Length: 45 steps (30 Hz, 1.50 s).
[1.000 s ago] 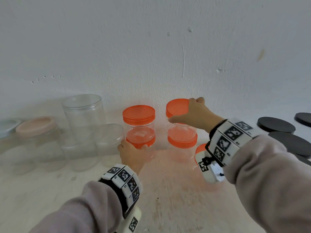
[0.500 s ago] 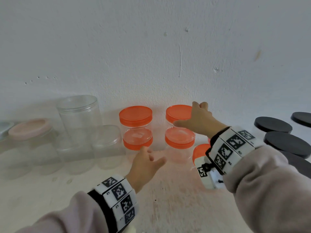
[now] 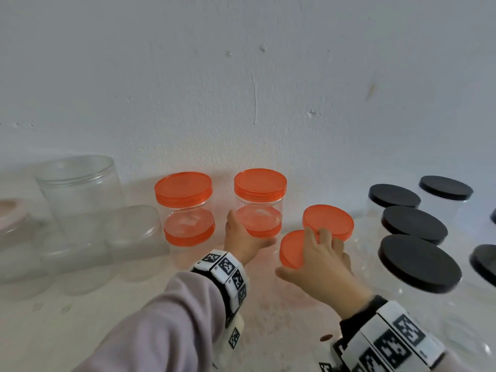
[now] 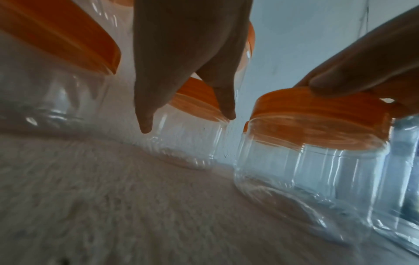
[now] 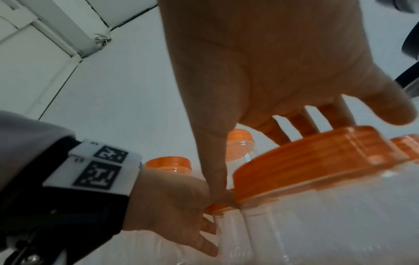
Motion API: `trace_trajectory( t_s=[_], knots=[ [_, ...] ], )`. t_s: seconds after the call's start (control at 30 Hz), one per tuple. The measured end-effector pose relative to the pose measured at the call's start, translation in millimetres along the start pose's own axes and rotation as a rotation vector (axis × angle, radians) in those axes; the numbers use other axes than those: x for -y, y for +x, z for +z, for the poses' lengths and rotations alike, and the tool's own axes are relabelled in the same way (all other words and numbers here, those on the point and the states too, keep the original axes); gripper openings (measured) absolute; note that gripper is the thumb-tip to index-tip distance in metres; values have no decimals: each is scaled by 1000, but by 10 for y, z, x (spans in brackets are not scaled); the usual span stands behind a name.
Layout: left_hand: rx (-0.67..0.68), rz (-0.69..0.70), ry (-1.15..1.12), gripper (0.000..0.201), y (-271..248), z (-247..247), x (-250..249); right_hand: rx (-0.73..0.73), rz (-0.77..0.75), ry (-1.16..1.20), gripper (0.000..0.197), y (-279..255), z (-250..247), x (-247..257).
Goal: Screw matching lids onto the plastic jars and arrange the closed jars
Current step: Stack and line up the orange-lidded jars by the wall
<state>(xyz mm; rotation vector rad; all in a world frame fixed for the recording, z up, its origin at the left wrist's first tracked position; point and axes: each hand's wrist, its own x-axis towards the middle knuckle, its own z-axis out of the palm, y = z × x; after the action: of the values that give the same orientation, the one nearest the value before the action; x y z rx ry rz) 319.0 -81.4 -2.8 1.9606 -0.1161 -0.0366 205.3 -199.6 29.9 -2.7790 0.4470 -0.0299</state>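
Orange-lidded jar (image 3: 291, 249) under right hand (image 3: 322, 267), black-lidded jars (image 3: 418, 261) just beside

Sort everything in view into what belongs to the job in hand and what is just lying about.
In hand: near orange-lidded jar gripped by the right hand; right orange stack beside the left hand; left orange stack; rear orange-lidded jar.
Idle for now: black-lidded jars; clear jars; pink-lidded jar.
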Motion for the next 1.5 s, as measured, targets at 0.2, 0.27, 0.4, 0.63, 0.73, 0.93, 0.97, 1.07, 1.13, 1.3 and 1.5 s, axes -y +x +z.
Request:
trace_trajectory(
  t_s=[0.2,0.27,0.4,0.63,0.73,0.93,0.97,1.07,1.13,1.3,1.5],
  knots=[
    [-97,7,-11,108,-5,4,48,40,90,104,111,14,84,-103],
    [-140,3,-7,109,-39,-1,76,44,103,174,115,15,104,-132],
    [-211,-14,-5,112,-120,-2,103,26,94,243,118,23,141,-159],
    [-304,-51,-31,112,-276,65,73,6,77,331,120,58,204,-191],
    [-309,-173,-31,102,-319,93,37,-32,67,379,120,39,219,-210],
    [-303,-261,37,89,-304,61,-11,-334,-54,499,112,23,80,-103],
    [-305,-263,47,87,-295,51,-18,-404,-64,527,112,49,22,-66],
    [-280,-247,72,75,-286,7,-14,-547,-55,572,111,145,-155,37],
    [-253,-230,73,68,-279,-23,-4,-593,-16,572,110,231,-245,73],
    [-220,-233,-30,63,-254,-67,47,-650,136,548,108,495,-355,58],
    [-116,-258,-70,39,-174,-107,85,-654,229,578,108,714,-350,-23]
  ],
)
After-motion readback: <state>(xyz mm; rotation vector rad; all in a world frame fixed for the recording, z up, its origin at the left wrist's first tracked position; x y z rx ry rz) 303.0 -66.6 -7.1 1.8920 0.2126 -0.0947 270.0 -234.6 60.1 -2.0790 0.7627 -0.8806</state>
